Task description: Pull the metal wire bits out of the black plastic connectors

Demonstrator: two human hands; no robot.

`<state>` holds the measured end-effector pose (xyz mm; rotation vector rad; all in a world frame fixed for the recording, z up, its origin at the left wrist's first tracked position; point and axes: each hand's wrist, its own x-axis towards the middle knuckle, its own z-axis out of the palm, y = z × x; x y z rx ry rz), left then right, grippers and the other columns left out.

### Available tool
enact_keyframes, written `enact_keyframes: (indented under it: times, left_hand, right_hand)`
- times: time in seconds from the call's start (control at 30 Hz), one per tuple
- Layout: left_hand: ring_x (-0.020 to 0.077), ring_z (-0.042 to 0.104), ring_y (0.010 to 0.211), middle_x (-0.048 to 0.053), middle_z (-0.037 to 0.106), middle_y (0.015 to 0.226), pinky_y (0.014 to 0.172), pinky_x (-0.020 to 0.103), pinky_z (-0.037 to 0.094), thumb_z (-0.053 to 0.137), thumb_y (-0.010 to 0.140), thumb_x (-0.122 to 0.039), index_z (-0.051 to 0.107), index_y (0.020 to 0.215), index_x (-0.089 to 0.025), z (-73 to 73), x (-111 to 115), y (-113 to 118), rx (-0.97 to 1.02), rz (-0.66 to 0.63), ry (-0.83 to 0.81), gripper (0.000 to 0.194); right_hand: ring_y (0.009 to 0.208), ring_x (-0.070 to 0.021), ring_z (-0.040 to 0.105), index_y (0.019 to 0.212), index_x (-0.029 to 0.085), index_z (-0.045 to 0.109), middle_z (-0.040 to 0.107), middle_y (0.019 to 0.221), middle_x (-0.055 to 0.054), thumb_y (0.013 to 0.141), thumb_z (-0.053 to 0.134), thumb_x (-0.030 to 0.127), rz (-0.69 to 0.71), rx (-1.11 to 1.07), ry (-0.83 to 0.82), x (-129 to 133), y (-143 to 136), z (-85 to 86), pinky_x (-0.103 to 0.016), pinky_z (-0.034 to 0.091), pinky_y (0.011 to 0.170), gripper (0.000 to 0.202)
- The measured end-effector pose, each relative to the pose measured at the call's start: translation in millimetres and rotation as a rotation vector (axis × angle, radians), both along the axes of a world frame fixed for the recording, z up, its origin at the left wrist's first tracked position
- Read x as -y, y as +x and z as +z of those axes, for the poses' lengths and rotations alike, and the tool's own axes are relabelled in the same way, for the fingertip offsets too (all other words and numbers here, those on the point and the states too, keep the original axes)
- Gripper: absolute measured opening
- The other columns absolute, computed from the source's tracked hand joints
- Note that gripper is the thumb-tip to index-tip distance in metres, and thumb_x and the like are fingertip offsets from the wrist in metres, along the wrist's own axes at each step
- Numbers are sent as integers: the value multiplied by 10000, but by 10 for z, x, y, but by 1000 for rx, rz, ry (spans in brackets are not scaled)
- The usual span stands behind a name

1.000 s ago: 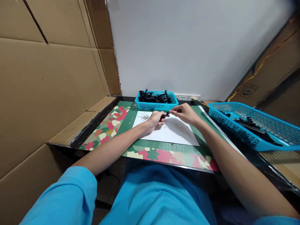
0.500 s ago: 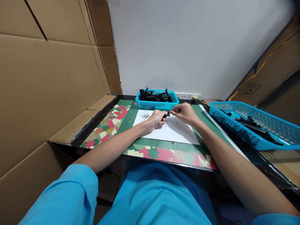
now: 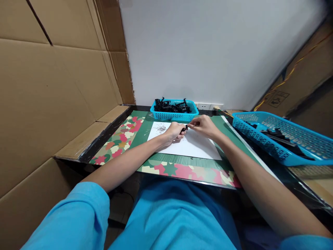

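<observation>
Head view: L hand [image 3: 172, 133] is closed round a small black part [image 3: 184, 129], gripping it over the white sheet [image 3: 192, 151], approx. mid-mat. Part's visible end pokes out past L thumb and index, pointing to the R and slightly up/away from the body; the visible bit's long axis runs the same way, on a shallow diagonal. The rest is hidden in L fist, so can't tell full length or overall tilt.

Relative to the hands: part sits at the thumb side of L hand, between the two. R hand [image 3: 204, 125] is at the exposed end, thumb & index drawn together there — too small to tell whether they pinch the part itself or some tiny bit.

Vs. 0.5 s ago: R fingertips a touch closer to L hand, slightly less of the black end showing; L grip approx. same.

Around: pile of tiny bits [image 3: 160, 128] on the sheet, left of L hand; green mat [image 3: 145, 129] under the sheet; blue basket [image 3: 174, 116] w/ black parts [image 3: 171, 107] beyond the hands — larger blue basket [image 3: 273, 147] off to the R, also w/ black pcs.
</observation>
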<state>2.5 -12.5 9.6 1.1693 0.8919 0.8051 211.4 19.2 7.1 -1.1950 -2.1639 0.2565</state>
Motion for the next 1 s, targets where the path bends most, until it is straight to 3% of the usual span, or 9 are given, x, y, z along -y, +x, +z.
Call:
enact_keyframes:
  times: [0.17, 0.3, 0.37, 0.6, 0.67, 0.73, 0.77, 0.87, 1.0]
  left_hand:
    - [43, 291, 381, -55, 435, 584, 394, 205, 124, 532, 1009, -200, 586, 867, -164, 31, -18, -6, -19, -16, -8, 156]
    - [44, 256, 380, -63, 412, 570, 399, 205, 127, 542, 1008, -220, 541, 831, -183, 23, -56, -8, -40, -27, -13, 181]
    - [45, 239, 383, -66, 396, 564, 403, 207, 123, 547, 1009, -225, 510, 806, -197, 15, -74, -10, -56, -33, -8, 208]
    - [85, 327, 426, -15, 484, 616, 431, 230, 185, 539, 1041, -268, 584, 819, -195, 4, -117, -56, -119, -53, 131, 238]
    - [111, 445, 508, 25, 582, 697, 471, 220, 273, 627, 1003, -254, 634, 844, -195, 4, -126, -97, -141, -46, 215, 169]
    - [153, 582, 691, 60, 674, 836, 559, 204, 367, 730, 927, -200, 696, 903, -204, -1, -129, -142, -162, -42, 307, 42]
    - [176, 621, 797, 71, 701, 902, 605, 198, 397, 766, 889, -171, 718, 921, -211, -6, -126, -162, -174, -41, 348, 70]
    - [225, 637, 971, 90, 723, 974, 672, 196, 426, 794, 842, -130, 733, 876, -219, -30, -111, -190, -215, -45, 434, 113]
    - [234, 641, 976, 88, 717, 958, 687, 199, 429, 792, 848, -127, 712, 850, -214, -56, -84, -171, -250, -35, 493, 119]
  right_hand:
    - [545, -121, 357, 675, 162, 753, 498, 543, -2, 981, 655, 537, 61, 38, -82, 10, 103, 80, -328, 263, 551, 494]
    - [601, -137, 419, 1061, 199, 839, 617, 692, -12, 913, 745, 570, 107, 5, -103, 30, 129, 99, -321, 299, 566, 410]
    - [624, -145, 429, 1157, 230, 833, 640, 744, -16, 881, 779, 565, 121, -29, -89, 37, 121, 86, -326, 320, 583, 438]
    - [681, -186, 484, 1009, 236, 881, 712, 829, -86, 883, 761, 519, 46, -10, 26, -33, 126, 26, -347, 386, 635, 332]
    - [703, -197, 513, 1015, 235, 880, 729, 848, -95, 885, 757, 500, 38, -5, 28, -53, 143, 20, -348, 404, 652, 320]
    - [706, -198, 524, 1027, 227, 876, 728, 842, -92, 886, 753, 494, 45, 4, 21, -60, 163, 19, -344, 409, 653, 326]
    - [702, -196, 524, 1036, 223, 873, 723, 831, -87, 882, 756, 493, 53, 13, 14, -60, 175, 18, -339, 408, 649, 333]
    - [679, -187, 515, 1135, 213, 845, 704, 800, -59, 862, 773, 460, 88, 47, -21, -62, 226, 9, -321, 411, 636, 375]
    - [714, -208, 566, 1337, 212, 746, 713, 908, -77, 963, 623, 365, 50, 53, -49, -113, 310, -21, -322, 465, 667, 422]
